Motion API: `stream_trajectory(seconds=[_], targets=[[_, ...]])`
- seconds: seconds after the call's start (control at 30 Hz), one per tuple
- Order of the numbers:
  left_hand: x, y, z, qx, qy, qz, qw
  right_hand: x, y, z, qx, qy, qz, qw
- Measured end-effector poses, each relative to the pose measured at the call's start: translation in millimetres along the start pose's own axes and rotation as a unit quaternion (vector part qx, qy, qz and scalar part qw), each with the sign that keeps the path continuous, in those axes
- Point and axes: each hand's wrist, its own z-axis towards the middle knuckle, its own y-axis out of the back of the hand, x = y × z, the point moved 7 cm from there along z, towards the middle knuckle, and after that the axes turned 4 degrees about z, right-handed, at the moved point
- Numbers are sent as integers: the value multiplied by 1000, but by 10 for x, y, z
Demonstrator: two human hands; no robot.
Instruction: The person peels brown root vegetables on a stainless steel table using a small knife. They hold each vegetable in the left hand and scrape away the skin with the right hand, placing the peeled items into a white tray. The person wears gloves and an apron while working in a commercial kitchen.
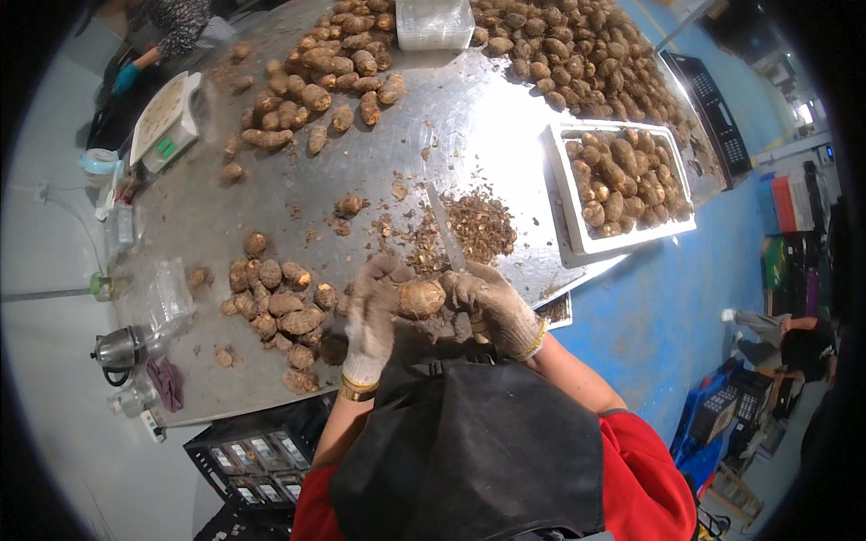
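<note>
A brown, ringed taro root is held near the table's front edge, between my two gloved hands. My left hand closes on its left end; the glove is slightly blurred. In my right hand is a knife, its blade pointing away from me over the table. The knuckles of that hand sit close to the taro's right end, and its grip on the handle is partly hidden. Beyond the hands lies a heap of brown peelings. A pile of taro roots rests just left of my left hand.
A white foam box filled with taros stands at right. Large taro heaps cover the far table, beside a clear plastic container. A scale and a kettle are at left. Another person's gloved hand shows far left.
</note>
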Motion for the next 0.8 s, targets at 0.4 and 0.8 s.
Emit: stream_trajectory(seconds=[0.4,0.8], targets=[[558,182,-279,-36,138,62,988,66,198,150,-57,103,-152,981],[328,-111,-153,4,189,82,978,-157,49,242,-14,-20,-38,999]])
